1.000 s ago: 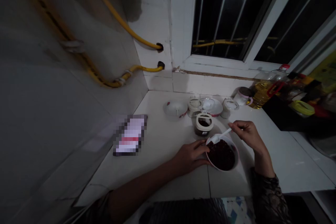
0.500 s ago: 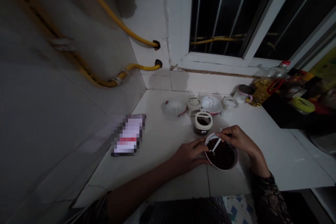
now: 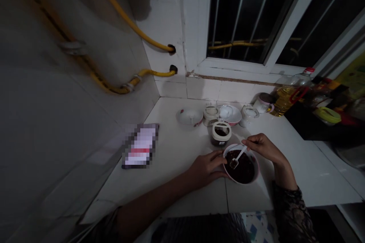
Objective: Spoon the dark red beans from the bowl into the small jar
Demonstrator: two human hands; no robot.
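Just behind the bowl (image 3: 242, 164) stands an open jar (image 3: 220, 133) of dark stuff; farther back, a white dish (image 3: 190, 116), two small jars and an oil bottle (image 3: 288, 93) line the wall. Bowl sits at the counter's (image 3: 176, 159) front edge, full of dark mash. Left hand (image 3: 207, 168) cups its rim; right hand (image 3: 264, 148) pinches a white spoon (image 3: 237, 157), its tip dipped in the mash.

Glazed, tiled and plastic surfaces under dim light

We see a smooth white tiled bench (image 3: 182, 159) with a faint sheen, and on it a glossy glazed bowl (image 3: 256, 160) holding a dark, grainy, matt filling; the spoon (image 3: 238, 156) in our right hand's (image 3: 264, 147) grip looks like smooth white plastic; the jar (image 3: 220, 134) behind seems clear plastic or glass, we cannot tell which; the oil bottle (image 3: 285, 97) is clear and shiny; our right sleeve (image 3: 293, 216) is dark patterned lace-like cloth
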